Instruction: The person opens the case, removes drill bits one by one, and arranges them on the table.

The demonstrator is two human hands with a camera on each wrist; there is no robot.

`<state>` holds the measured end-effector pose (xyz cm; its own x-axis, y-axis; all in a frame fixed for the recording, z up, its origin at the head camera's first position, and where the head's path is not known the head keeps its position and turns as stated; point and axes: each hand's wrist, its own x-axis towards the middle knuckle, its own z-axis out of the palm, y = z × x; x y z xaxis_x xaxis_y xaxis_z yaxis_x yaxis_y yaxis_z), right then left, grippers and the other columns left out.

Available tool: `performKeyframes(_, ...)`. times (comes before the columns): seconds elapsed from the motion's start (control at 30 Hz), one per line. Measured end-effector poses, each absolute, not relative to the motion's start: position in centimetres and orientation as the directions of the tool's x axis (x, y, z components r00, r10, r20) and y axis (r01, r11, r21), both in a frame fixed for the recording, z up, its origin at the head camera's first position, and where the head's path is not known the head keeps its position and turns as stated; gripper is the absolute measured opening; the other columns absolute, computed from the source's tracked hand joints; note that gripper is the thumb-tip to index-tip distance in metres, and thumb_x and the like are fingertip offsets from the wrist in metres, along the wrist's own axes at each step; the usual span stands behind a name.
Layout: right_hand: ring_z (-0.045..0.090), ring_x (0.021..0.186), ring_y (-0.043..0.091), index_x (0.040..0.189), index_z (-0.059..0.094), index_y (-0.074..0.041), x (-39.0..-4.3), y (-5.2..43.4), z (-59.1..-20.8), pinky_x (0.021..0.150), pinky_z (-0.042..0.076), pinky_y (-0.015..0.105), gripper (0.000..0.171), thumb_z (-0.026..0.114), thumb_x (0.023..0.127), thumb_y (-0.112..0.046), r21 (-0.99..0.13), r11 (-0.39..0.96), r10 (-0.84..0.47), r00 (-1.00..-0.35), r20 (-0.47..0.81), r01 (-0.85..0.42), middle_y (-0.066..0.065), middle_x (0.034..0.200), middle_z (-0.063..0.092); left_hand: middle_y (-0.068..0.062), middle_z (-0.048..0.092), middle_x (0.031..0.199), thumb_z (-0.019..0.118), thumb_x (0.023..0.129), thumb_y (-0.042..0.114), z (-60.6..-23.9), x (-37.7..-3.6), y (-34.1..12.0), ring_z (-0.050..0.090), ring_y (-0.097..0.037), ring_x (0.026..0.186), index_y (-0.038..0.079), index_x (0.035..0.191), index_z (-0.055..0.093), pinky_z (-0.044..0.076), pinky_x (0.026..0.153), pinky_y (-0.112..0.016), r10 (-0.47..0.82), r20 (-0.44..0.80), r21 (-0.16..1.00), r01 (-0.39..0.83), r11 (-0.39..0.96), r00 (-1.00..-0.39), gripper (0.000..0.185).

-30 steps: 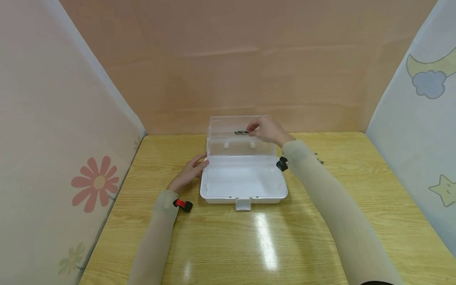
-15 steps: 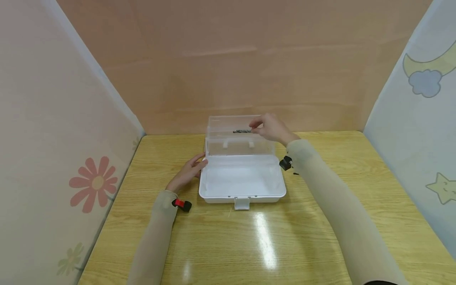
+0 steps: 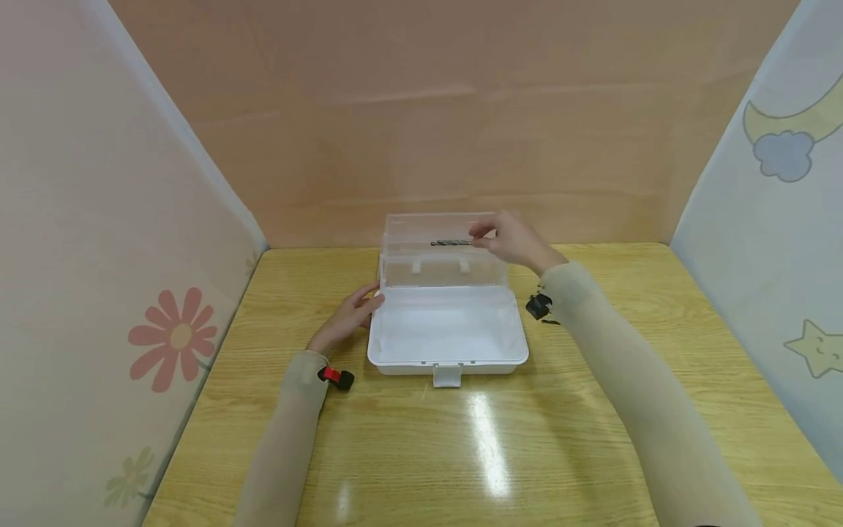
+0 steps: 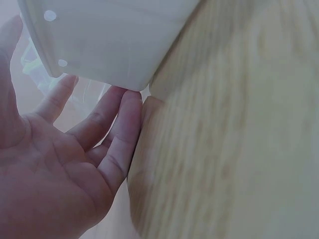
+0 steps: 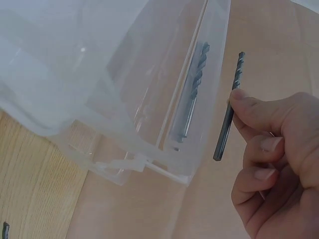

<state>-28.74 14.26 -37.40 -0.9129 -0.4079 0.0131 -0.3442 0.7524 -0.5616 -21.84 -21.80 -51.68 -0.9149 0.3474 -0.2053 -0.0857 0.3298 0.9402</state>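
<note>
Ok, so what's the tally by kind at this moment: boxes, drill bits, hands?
Box: 1, white base, clear lid up.
Drill bits: 2, the held bit pinched by the right hand, and the table bit at the frame edge. A bit-like shape seen through the lid may be a reflection; not counted.
Hands: 2, with the left hand touching the box.
Total: 5

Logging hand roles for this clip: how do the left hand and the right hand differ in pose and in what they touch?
The left hand lies low on the table, fingers fairly straight against the left side of the white box; the right hand is raised beside the box's clear lid. The left hand holds nothing; the right hand pinches a drill bit between thumb and fingers. Both arms wear beige sleeves.
</note>
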Motion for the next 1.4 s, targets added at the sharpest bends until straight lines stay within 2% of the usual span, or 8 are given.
performKeyframes(0.3,0.069,0.12,0.038,0.124,0.077,-0.002,-28.3,15.8,-37.8,0.107,0.05,0.057,0.025,0.072,0.102,-0.013,-0.538,0.764,-0.403,-0.915,0.033,-0.356,0.019,0.122,0.078,-0.028,0.061,0.146,0.052,0.113,0.046,-51.7,-21.9,-21.8,0.073,-0.018,0.093,0.018,0.169,0.031,0.059,0.087,-0.03,0.347,-0.207,0.941,-0.089,0.326,-0.915,0.066)
performKeyframes(0.53,0.069,0.12,0.036,0.127,0.077,-0.004,-28.1,17.1,-38.1,0.106,0.05,0.056,0.027,0.071,0.103,-0.015,-0.543,0.778,-0.376,-0.927,0.001,-0.316,0.018,0.124,0.077,-0.03,0.059,0.146,0.051,0.113,0.043,-51.6,-21.8,-21.8,0.072,-0.016,0.089,0.016,0.169,0.03,0.058,0.085,-0.028,0.352,-0.201,0.944,-0.085,0.318,-0.914,0.066)
performKeyframes(0.73,0.067,0.107,0.034,0.128,0.077,-0.006,-27.8,17.8,-38.3,0.096,0.05,0.05,0.028,0.072,0.103,-0.016,-0.55,0.78,-0.36,-0.933,-0.003,-0.299,0.016,0.125,0.078,-0.031,0.06,0.146,0.051,0.114,0.041,-51.7,-22.0,-21.9,0.072,-0.015,0.087,0.015,0.169,0.03,0.058,0.083,-0.027,0.345,-0.202,0.943,-0.086,0.323,-0.917,0.065)
performKeyframes(0.97,0.068,0.116,0.035,0.126,0.078,-0.004,-26.9,18.7,-38.5,0.101,0.05,0.053,0.027,0.072,0.103,-0.016,-0.546,0.775,-0.359,-0.933,0.036,-0.319,0.018,0.125,0.077,-0.031,0.06,0.145,0.052,0.113,0.04,-51.8,-21.9,-21.7,0.073,-0.017,0.089,0.015,0.169,0.032,0.059,0.086,-0.03,0.349,-0.186,0.945,-0.071,0.318,-0.919,0.064)
performKeyframes(1.2,0.064,0.102,0.031,0.129,0.077,-0.007,-25.7,20.1,-38.7,0.087,0.048,0.045,0.028,0.069,0.105,-0.018,-0.547,0.775,-0.351,-0.935,0.045,-0.317,0.016,0.127,0.077,-0.03,0.06,0.146,0.051,0.113,0.045,-51.6,-21.9,-21.9,0.073,-0.017,0.09,0.016,0.17,0.03,0.059,0.087,-0.031,0.351,-0.189,0.941,-0.067,0.333,-0.917,0.067)
performKeyframes(1.27,0.063,0.093,0.027,0.128,0.078,-0.008,-25.4,20.5,-38.8,0.081,0.047,0.039,0.028,0.07,0.105,-0.019,-0.548,0.774,-0.347,-0.937,0.05,-0.316,0.015,0.126,0.078,-0.029,0.06,0.146,0.051,0.113,0.046,-51.5,-21.9,-21.9,0.073,-0.017,0.09,0.017,0.17,0.03,0.059,0.087,-0.031,0.348,-0.19,0.939,-0.066,0.337,-0.918,0.068)
performKeyframes(1.4,0.052,0.071,0.022,0.126,0.078,-0.005,-24.4,21.3,-39.1,0.065,0.042,0.033,0.027,0.07,0.105,-0.019,-0.552,0.771,-0.35,-0.935,0.051,-0.319,0.017,0.124,0.078,-0.029,0.061,0.146,0.052,0.112,0.047,-51.6,-21.9,-21.9,0.073,-0.018,0.09,0.017,0.169,0.031,0.059,0.087,-0.031,0.342,-0.196,0.94,-0.076,0.334,-0.919,0.067)
